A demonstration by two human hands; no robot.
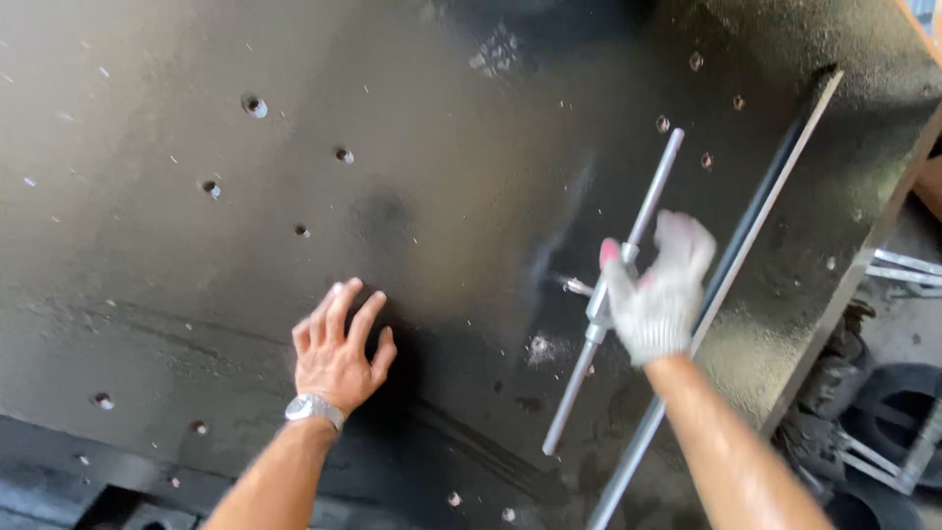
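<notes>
Head view looks down on a big dark steel plate [196, 294] dotted with small drilled holes, some ringed with pale metal chips. The right hand [659, 294], in a white knit glove, is closed around the middle of a long silver tap wrench [610, 294]; this grip sits right at the hub, with one handle bar running up and away from it and the other running down toward the person. A short tap appears to stick out just left of the grip, at the plate, though blur makes it hard to be sure. The bare left hand [339, 348], wearing a wristwatch [314, 408], lies flat and open on the plate, fingers spread, holding nothing, well apart to the left of the wrench. A long metal rod [736, 265] lies along the plate just right of the gloved hand. Judging by this, threading a hole is the step in hand. The next turn would call for a square, steady wrench and even pressure on both bars, the flat hand bracing the body.
</notes>
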